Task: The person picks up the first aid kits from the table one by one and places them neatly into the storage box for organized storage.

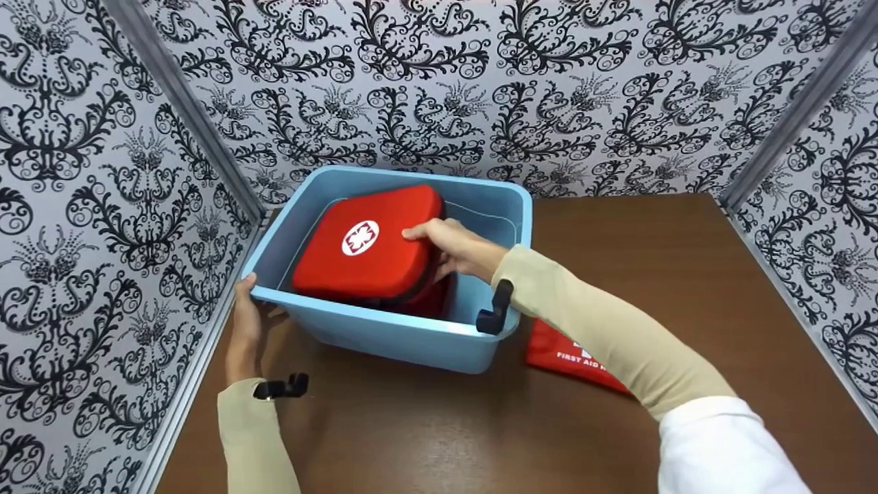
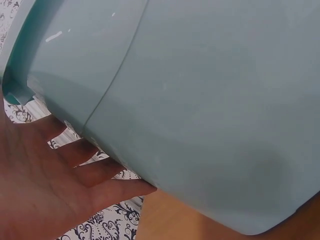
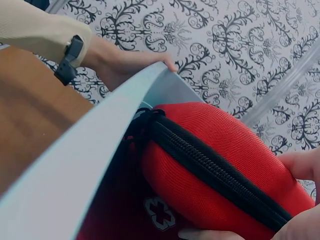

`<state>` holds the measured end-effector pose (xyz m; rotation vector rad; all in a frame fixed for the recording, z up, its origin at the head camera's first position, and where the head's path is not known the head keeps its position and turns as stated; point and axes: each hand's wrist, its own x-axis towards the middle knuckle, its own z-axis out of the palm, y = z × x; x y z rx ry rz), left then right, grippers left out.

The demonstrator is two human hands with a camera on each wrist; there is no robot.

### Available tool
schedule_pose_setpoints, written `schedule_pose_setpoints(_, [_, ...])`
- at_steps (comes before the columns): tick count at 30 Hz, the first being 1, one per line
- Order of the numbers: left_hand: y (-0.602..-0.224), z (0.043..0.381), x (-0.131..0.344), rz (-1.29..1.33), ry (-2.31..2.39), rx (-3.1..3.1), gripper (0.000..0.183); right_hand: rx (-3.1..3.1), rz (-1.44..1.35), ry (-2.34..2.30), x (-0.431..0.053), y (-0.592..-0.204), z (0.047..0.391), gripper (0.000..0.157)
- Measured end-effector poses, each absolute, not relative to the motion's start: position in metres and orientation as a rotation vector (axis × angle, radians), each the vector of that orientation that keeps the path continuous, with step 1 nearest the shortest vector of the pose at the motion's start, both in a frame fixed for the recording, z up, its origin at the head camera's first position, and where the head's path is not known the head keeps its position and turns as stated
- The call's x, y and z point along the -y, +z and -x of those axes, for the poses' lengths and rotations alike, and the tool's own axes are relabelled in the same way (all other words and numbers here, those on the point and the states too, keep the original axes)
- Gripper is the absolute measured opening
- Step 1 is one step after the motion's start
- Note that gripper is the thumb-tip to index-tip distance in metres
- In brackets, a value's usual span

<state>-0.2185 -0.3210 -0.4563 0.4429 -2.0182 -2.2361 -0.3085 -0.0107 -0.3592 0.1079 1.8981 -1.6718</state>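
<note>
A red zippered first aid case [image 1: 384, 271] with a white emblem lies tilted inside a light blue plastic bin [image 1: 384, 339]. My right hand [image 1: 463, 247] grips the case by its right edge, thumb on the top face and fingers curled underneath. The black zipper [image 3: 200, 160] runs round its side in the right wrist view. Beneath it is a darker red item with a white-outlined emblem [image 3: 160, 214], mostly hidden. My left hand [image 1: 248, 322] holds the bin's front left corner, its thumb at the rim and fingers against the outer wall [image 2: 200, 110].
A red first aid pouch [image 1: 559, 353] with white lettering lies on the brown table [image 1: 425, 432], right of the bin and partly behind my right sleeve. Patterned walls [image 1: 439, 103] close in the back and both sides. The bin stands close to the left and back walls.
</note>
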Motion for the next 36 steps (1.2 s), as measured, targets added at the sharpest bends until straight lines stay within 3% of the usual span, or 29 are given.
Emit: schedule_pose_setpoints(36, [-0.459,0.220,0.323,-0.453,-2.222,2.035,0.059,-1.843,-0.017,-1.451,0.025,-0.390,0.333,0.033])
